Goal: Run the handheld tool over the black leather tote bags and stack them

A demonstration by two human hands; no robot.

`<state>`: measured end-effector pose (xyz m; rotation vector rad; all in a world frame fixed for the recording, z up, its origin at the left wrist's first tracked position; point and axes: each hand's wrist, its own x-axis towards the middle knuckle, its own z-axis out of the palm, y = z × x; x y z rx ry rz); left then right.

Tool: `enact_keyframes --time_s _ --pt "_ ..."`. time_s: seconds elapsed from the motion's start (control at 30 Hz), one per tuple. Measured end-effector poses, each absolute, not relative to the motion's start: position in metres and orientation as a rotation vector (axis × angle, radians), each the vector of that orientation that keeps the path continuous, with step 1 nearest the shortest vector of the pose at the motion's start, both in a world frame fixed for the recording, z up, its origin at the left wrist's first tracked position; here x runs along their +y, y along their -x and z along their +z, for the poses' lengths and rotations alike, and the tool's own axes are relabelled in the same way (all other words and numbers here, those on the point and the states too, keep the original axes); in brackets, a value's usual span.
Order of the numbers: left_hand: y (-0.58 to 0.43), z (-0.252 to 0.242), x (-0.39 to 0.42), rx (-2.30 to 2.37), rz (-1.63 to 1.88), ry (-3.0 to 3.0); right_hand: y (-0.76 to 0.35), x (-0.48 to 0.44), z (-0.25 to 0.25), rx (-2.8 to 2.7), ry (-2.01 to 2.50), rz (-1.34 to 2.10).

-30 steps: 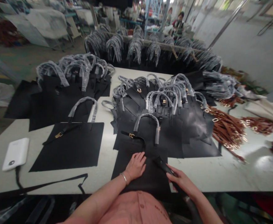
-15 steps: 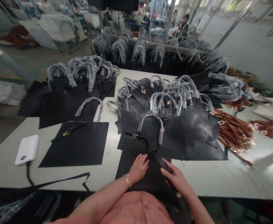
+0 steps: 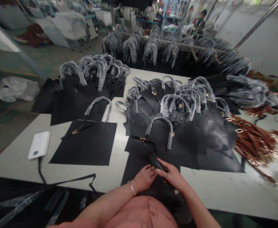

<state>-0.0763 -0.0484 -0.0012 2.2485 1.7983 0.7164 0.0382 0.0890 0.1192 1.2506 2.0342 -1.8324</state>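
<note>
A flat black leather bag panel (image 3: 139, 164) lies at the table's near edge, with a wrapped handle (image 3: 160, 126) and a black strap with a gold buckle (image 3: 142, 139). My left hand (image 3: 145, 176) rests on the panel, fingers curled against the strap. My right hand (image 3: 171, 176) is closed round the black strap (image 3: 156, 163), which runs up toward the buckle. Both hands touch each other at the strap.
A heap of black bag panels with wrapped handles (image 3: 181, 110) fills the table's middle. One separate panel (image 3: 86, 142) lies to the left, another stack (image 3: 86, 82) behind it. A white power bank (image 3: 39, 145) with a cable sits far left. Brown straps (image 3: 253, 142) lie right.
My right hand has moved left along the strap and closed on it, meeting my left hand. My left hand's fingers have curled. The camera has shifted a little.
</note>
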Motion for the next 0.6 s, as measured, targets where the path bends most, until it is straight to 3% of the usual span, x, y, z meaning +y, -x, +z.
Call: enact_keyframes --time_s 0.6 --pt "0.071 -0.004 -0.045 1.765 0.526 -1.929 -0.011 0.068 0.116 2.083 -1.077 -1.678"
